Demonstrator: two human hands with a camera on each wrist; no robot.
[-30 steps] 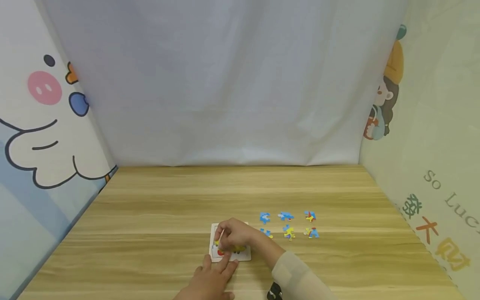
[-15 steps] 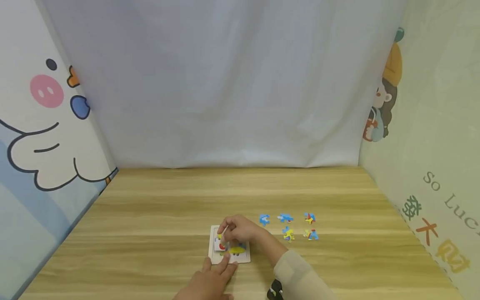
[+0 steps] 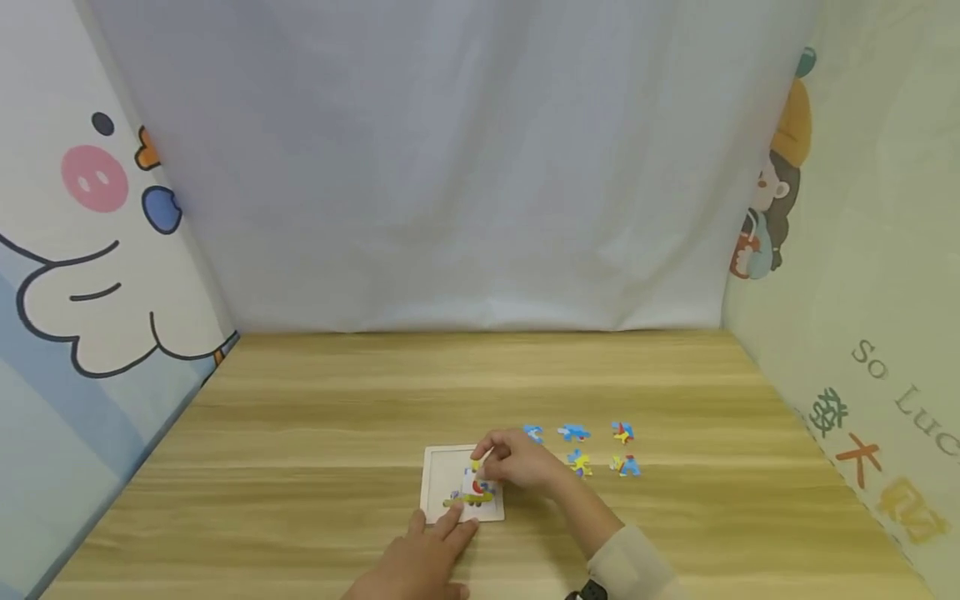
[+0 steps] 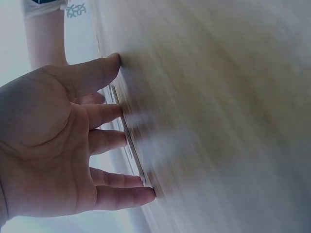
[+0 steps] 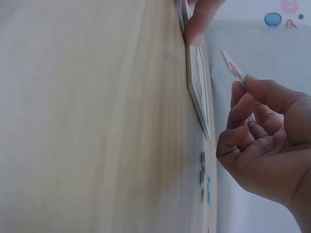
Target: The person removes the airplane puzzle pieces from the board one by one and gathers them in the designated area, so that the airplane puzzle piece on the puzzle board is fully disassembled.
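My right hand [image 3: 521, 462] pinches a white jigsaw piece [image 5: 232, 67] with a red patch between thumb and index finger. The piece is held over the right half of a pale square puzzle tray [image 3: 426, 479], apart from it in the right wrist view. Beneath it, yellow-green printing [image 3: 453, 500] shows on the tray; whether this is print or a fitted piece I cannot tell. Straight, spread fingers of my left hand [image 3: 420, 558] rest at the tray's near edge. From the left wrist view, the fingertips touch the tray and table [image 4: 204, 121].
Right of the tray lie several loose jigsaw pieces in rough rows, among them a blue one [image 3: 573, 432], a yellow-blue one [image 3: 578, 463] and a red-blue one [image 3: 626, 465]. A white curtain [image 3: 480, 167] hangs behind the table, with printed panels either side.
The right hand has carried the white and red piece from the tray's left side to its right side. My left hand stays at the near edge.
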